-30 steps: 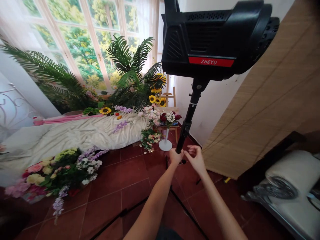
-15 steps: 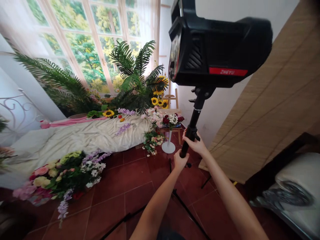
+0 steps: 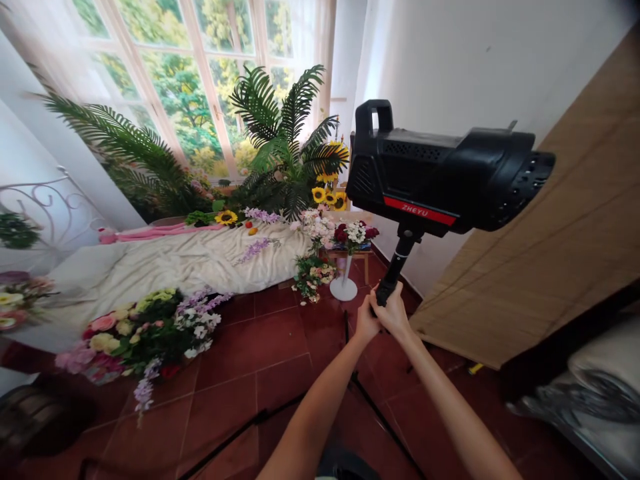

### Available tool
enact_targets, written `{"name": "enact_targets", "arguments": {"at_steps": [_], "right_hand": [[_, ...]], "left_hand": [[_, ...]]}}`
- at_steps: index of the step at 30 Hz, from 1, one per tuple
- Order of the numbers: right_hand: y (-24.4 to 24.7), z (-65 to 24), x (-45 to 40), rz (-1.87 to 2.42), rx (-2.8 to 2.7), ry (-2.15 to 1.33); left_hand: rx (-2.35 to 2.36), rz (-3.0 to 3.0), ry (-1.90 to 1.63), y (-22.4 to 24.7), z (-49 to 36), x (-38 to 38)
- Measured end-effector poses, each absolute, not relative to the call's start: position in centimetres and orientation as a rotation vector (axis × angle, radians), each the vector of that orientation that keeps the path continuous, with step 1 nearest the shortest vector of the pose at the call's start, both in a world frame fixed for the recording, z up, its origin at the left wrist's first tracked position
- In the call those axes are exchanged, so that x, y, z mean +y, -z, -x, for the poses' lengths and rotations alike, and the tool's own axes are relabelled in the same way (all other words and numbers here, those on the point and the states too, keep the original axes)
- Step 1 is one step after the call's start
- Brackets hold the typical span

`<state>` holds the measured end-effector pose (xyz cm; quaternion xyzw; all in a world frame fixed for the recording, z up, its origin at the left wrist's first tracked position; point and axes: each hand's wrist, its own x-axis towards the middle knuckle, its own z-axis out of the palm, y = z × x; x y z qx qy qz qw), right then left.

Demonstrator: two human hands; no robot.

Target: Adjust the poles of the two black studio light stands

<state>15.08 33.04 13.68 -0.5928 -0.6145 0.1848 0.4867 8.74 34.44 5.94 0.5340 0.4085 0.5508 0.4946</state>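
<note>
Lamp (image 3: 440,177) sits lower | hands (image 3: 394,312) both curled around black pole (image 3: 395,265)

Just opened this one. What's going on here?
A person has both bare hands around a black pole, the left hand and right hand close together. Mounted on top of the pole is a bulky black device marked ZHEYU. Dark stand legs spread over the red tiled floor below. Beyond to the left lies a cream cloth, with a large flower arrangement in front of it.
</note>
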Motion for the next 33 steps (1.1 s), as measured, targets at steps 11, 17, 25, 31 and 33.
{"name": "enact_targets", "arguments": {"at_steps": [11,17,25,31,33], "right_hand": [[-11.0,-16.5,33.5,1.319,-1.628,-0.547],[-10.3,-15.6,32.8,1.367,-1.548,-0.553],[-10.4,-16.9,32.8,1.217,-1.686,-0.585],[-10.3,-17.7,31.8,1.255,-1.760,-0.425],[-9.7,-18.2,30.3,1.289,-1.705,-0.362]], "left_hand": [[0.984,-1.404,-1.409,-6.3,-8.7,34.1],[0.978,-1.343,-1.424,-5.6,-8.9,34.3],[1.056,-1.451,-1.353,-5.3,-8.8,34.3],[0.978,-1.403,-1.370,-4.8,-9.3,34.4],[0.979,-1.387,-1.373,-4.9,-9.4,34.3]]}}
